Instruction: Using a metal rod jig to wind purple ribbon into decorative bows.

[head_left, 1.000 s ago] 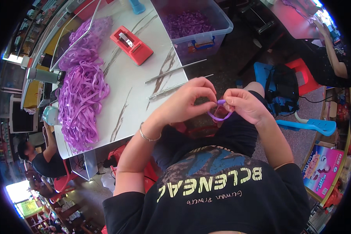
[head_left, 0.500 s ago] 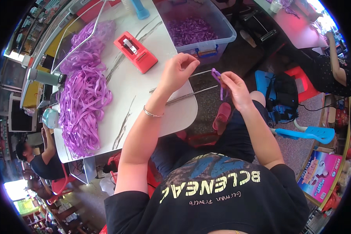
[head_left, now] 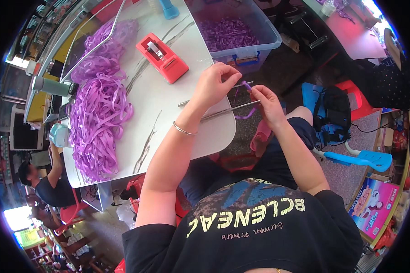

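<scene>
— What have the hands got?

— I see my left hand (head_left: 216,84) and right hand (head_left: 265,102) both pinched on one short purple ribbon piece (head_left: 247,85), held just past the white table (head_left: 168,118) edge, above two thin metal rods (head_left: 228,110).

— How far along?

— I'd judge early: the clear bin (head_left: 234,32) holds some finished purple pieces, but a big heap of ribbon (head_left: 98,123) is left beside the red tape dispenser (head_left: 163,57).
</scene>
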{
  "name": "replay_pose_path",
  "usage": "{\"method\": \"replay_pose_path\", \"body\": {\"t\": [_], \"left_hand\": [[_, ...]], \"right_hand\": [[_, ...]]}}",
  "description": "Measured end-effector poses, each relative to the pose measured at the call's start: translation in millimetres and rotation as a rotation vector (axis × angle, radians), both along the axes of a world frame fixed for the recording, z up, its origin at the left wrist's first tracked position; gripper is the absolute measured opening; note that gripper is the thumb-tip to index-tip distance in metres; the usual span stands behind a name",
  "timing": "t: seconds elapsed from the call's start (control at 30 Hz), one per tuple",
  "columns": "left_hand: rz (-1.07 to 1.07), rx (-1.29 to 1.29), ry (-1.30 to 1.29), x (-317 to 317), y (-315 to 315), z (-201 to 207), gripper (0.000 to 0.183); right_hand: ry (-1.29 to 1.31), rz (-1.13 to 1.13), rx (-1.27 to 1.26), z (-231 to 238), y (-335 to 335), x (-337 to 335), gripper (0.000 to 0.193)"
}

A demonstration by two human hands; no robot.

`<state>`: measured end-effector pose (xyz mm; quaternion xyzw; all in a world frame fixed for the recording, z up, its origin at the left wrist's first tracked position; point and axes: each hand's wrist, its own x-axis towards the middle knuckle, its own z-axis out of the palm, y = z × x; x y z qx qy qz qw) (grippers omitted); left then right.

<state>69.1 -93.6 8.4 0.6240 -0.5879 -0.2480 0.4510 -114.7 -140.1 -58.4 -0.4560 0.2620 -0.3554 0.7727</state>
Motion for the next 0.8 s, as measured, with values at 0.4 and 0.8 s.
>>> {"method": "replay_pose_path", "body": {"t": [0.4,0.8], "left_hand": [[-0.090,-0.015,-0.309,5.0,-0.2,-1.9,0.020],[-0.111,0.016,-0.330,7.5,-1.5,-3.1,0.021]], "right_hand": [[0.072,0.031,-0.006,1.1,14.2,7.7,0.016],[0.167,0.093,-0.130,10.3,58.7,-18.8,0.017]]}}
